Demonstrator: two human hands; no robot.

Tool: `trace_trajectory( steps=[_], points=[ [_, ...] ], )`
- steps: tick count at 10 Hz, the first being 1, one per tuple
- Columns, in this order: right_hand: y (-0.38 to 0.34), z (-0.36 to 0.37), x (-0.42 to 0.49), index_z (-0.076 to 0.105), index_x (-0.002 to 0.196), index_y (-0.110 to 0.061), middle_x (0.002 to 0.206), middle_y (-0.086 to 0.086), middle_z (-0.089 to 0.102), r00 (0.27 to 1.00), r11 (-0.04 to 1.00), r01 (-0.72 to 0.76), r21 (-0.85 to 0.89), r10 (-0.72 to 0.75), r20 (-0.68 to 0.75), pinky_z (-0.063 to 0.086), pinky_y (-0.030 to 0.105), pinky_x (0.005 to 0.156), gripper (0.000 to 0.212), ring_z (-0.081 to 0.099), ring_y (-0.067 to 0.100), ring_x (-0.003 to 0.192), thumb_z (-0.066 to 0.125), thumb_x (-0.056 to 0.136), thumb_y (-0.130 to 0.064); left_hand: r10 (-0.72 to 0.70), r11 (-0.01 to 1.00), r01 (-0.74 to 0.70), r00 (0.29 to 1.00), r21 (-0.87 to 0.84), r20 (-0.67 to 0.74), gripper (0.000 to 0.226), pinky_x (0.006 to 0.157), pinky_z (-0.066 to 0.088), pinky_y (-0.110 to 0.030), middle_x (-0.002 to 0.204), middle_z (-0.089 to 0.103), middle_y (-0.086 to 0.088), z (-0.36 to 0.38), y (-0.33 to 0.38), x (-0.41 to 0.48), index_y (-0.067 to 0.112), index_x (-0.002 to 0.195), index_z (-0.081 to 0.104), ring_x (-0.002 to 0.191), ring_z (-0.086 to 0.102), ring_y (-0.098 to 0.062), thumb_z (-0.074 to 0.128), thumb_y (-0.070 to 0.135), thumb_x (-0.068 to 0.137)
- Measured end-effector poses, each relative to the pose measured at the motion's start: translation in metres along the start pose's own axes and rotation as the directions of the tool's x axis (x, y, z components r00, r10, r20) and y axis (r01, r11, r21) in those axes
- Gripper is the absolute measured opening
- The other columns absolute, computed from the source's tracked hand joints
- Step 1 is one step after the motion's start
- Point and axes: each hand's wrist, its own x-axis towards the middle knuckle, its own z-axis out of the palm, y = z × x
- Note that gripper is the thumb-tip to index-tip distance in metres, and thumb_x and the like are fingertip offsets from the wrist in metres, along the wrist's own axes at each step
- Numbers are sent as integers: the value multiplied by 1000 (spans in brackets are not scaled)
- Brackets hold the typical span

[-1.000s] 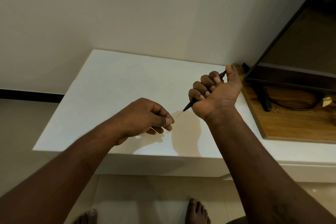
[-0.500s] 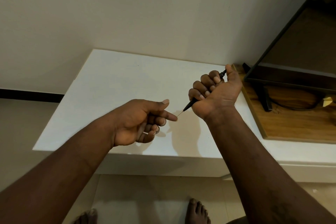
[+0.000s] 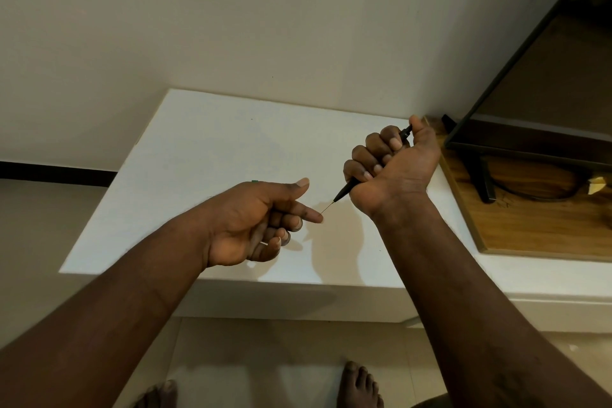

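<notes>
Right hand [image 3: 394, 175]: we clench the tool [image 3: 344, 191].
Left hand [image 3: 255, 222]: our forefinger meets its needle tip; other fingers curl, perhaps holding something.

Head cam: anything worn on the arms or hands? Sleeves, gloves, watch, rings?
Nothing worn. Left forearm and right forearm are bare all the way to the frame edge, no sleeves in view. Left hand and right hand are ungloved, with no rings, watch or bands showing. Fingernails are short and unpainted.
</notes>
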Motion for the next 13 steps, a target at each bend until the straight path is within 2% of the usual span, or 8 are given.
trace_trajectory(
  steps=[7,13],
  points=[
    [0,1,-2,38,53,-20,52,-5,23,1000,1000,22,-14,-21,10,16,22,42,50,15,13,43,46,95,-45,-55,998,55,998,30,-16,66,44,44,-18,69,58,5,1,0,-1,8,107,83,51,49,-6,72,67,79],
    [2,2,-3,38,53,-20,52,-6,23,1000,1000,8,-22,-8,7,16,22,41,49,15,13,43,46,95,-45,-19,1000,19,1000,2,18,67,46,45,-18,71,59,4,0,1,0,9,111,81,53,49,-6,74,67,79]
  ],
)
